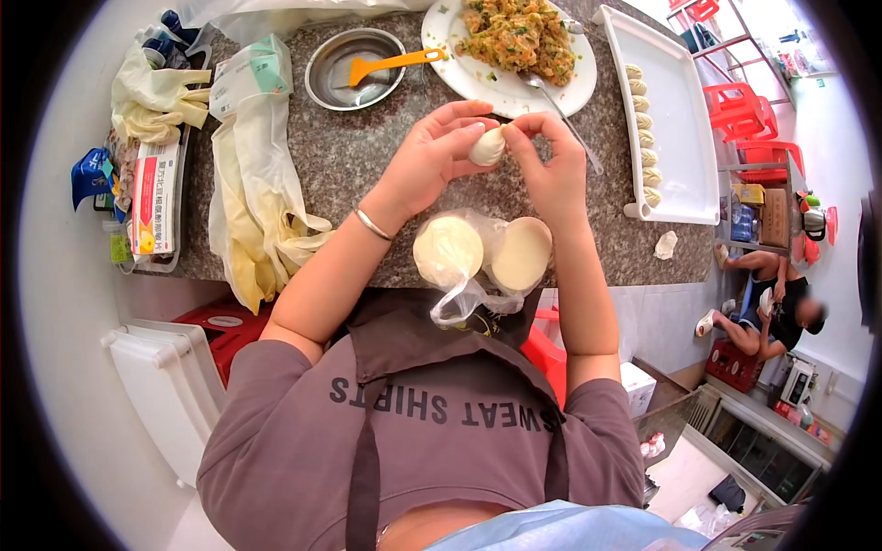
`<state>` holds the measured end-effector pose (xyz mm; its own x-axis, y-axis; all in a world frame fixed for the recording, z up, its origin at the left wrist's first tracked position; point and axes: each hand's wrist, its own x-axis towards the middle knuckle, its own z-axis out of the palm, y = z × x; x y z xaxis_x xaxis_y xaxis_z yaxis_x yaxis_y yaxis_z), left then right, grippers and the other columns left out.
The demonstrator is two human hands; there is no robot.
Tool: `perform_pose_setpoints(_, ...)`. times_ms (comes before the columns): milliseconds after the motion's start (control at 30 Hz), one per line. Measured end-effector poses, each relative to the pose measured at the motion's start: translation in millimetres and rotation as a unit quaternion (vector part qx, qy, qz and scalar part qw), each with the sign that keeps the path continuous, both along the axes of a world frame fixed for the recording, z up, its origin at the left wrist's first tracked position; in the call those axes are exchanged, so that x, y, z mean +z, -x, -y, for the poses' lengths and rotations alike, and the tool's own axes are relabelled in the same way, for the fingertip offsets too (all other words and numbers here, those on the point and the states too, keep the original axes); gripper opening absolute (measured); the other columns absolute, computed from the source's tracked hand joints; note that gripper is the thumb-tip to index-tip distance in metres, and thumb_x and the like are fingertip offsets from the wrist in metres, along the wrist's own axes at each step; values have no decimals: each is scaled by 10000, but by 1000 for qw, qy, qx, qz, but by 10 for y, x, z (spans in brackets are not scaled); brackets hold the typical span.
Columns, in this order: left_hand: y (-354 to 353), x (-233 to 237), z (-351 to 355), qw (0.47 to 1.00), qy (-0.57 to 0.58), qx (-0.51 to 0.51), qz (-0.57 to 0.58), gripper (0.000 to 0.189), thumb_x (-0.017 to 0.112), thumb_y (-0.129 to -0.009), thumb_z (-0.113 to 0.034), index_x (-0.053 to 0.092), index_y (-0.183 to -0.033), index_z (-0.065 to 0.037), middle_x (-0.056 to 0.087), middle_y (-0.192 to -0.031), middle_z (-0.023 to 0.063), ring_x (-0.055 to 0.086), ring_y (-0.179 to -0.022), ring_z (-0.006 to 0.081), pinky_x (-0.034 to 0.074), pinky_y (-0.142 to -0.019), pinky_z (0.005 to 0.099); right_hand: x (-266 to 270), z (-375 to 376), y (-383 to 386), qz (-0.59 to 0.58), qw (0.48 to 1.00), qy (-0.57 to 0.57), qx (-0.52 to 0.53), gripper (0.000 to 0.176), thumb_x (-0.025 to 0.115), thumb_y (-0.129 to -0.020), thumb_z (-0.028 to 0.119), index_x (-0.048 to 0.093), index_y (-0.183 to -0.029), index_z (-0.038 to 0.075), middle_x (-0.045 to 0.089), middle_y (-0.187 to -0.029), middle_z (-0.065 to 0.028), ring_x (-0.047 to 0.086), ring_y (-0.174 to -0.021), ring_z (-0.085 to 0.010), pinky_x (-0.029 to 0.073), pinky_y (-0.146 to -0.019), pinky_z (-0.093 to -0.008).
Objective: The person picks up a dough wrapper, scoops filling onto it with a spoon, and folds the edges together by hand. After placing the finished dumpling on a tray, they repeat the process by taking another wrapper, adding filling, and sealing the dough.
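A small pale dumpling [487,147] is held up over the countertop between my two hands. My left hand [432,151], with a bangle on its wrist, cradles it in closed fingers. Thumb and fingers of my right hand [548,156] pinch its edge from the other side. Below the hands, two stacks of round dumpling wrappers [524,255] sit by the counter's front edge, partly in a clear plastic bag [457,301]. Beyond the hands, a white plate [447,73] bears a heap of chopped filling [519,41] and a metal spoon [562,112].
To the right, a white tray [684,138] holds a row of several pleated dumplings [645,138]. A metal bowl [322,83] contains an orange spatula [390,64]. Plastic gloves [257,193] and a box [154,202] lie left. A seated person [781,298] is at far right.
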<state>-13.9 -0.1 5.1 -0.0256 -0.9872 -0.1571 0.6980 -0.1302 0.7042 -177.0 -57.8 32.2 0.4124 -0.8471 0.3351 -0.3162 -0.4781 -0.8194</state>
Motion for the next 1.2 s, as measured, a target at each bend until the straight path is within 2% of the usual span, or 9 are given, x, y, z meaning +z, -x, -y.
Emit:
perform_pose_setpoints(133,-77,-71,24,998,-2,-55,-9,335,536,-998,-170,503,-1305,-41,655,-1114,102,696,-971,206,612,-769,285,-66,125,100,110,980,-147,73,129,687,-857,53,700,-975,4,698,-897,-55,625,-864,-129,478,-836,-277)
perform_pose_setpoints(233,-93,-96,23,995,-25,-87,-35,345,518,-1008,-185,489,-1317,-35,638,-1147,122,710,-934,236,617,-697,254,-64,178,133,89,973,-138,160,134,651,-896,7,691,-1021,-21,676,-964,-61,600,-932,-122,470,-846,-269)
perform_pose_setpoints(467,-112,-98,14,993,-40,-105,-45,366,501,-1015,-190,447,-1344,-41,631,-1160,131,711,-923,260,615,-672,248,-72,194,162,47,972,-166,160,121,652,-893,2,692,-1004,-25,679,-970,-58,604,-935,-129,471,-846,-273)
perform_pose_setpoints(800,-41,-50,25,996,-53,-76,0,459,572,-973,-174,399,-1384,-65,628,-1217,147,711,-854,274,579,-640,283,-30,79,176,53,994,-21,93,125,719,-830,81,711,-936,15,676,-923,-96,640,-876,-191,497,-813,-322)
perform_pose_setpoints(900,-39,-47,15,996,-57,-73,9,477,578,-969,-159,383,-1392,-63,611,-1251,161,709,-854,279,576,-622,282,70,-55,305,121,989,-58,57,315,711,-849,100,662,-1158,56,669,-987,-67,622,-904,-148,499,-829,-303)
perform_pose_setpoints(1000,-3,-68,43,995,-59,-76,27,474,586,-965,-176,388,-1383,-72,602,-1259,156,704,-852,274,574,-624,284,142,-235,691,67,996,-17,-60,404,696,-868,102,605,-1260,62,663,-1011,-58,613,-926,-126,496,-852,-284)
perform_pose_setpoints(1100,29,9,4,996,-66,-50,22,474,583,-960,-186,407,-1386,-72,597,-1260,152,687,-877,239,576,-658,308,-23,-372,1211,102,975,-32,-197,327,639,-930,120,617,-1244,30,682,-1035,-59,616,-929,-130,501,-860,-295)
perform_pose_setpoints(1167,38,-175,4,998,-1,-59,-10,513,612,-943,-188,390,-1389,-66,599,-1235,164,673,-956,274,595,-765,388,-63,-375,1400,107,975,-59,-185,336,609,-965,138,595,-1272,4,662,-1080,-71,601,-985,-128,477,-899,-270)
perform_pose_setpoints(1200,47,-122,29,996,-74,-57,-4,532,625,-941,-202,377,-1389,-58,594,-1236,161,670,-974,288,597,-787,413,-3,-350,1360,66,983,-44,-163,346,609,-965,142,586,-1283,5,656,-1080,-69,592,-986,-128,471,-896,-266)
